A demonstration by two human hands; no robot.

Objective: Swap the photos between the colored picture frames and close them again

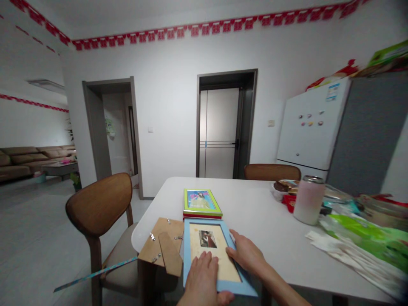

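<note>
A light-blue picture frame (187,255) lies at the near edge of the white table, holding a cream sheet with a small photo (208,239) in its middle. My left hand (204,276) rests on the sheet's lower part, fingers stretched flat and thumb by the frame's bottom edge. Along the right side, my right hand (247,253) grips the frame, thumb on top and fingers at the outer edge. A brown backing board (156,250) with metal clips and a stand leg lies left of it, jutting past the table edge. Just beyond, a green-edged picture frame (204,211) sits on something red.
On the white table (255,204), a pink-and-white tumbler (309,200), white gloves or cloth (347,255) and a green package (366,238) stand right. A wooden chair (102,204) is at the left, with a thin patterned strip (95,274) across it. Another chair (272,171) stands behind.
</note>
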